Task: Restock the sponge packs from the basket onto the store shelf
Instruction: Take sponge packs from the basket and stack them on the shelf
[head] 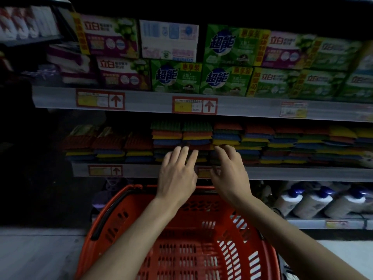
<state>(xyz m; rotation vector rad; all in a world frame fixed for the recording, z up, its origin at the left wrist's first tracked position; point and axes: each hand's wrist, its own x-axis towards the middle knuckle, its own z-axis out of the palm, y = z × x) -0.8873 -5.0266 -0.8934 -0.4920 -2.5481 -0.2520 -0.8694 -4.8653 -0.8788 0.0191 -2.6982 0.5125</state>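
Left hand and right hand rest open fingers against sponge packs on the shelf above the basket; even, gentle pushing should square them.

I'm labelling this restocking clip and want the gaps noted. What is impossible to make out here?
Head view:
basket: forearms and bottom edge hide part, leftover packs unknown.
price tag between the left hand and right hand: mostly covered.
Right fingertips on the sponge packs: too dim to tell pinching from pressing.
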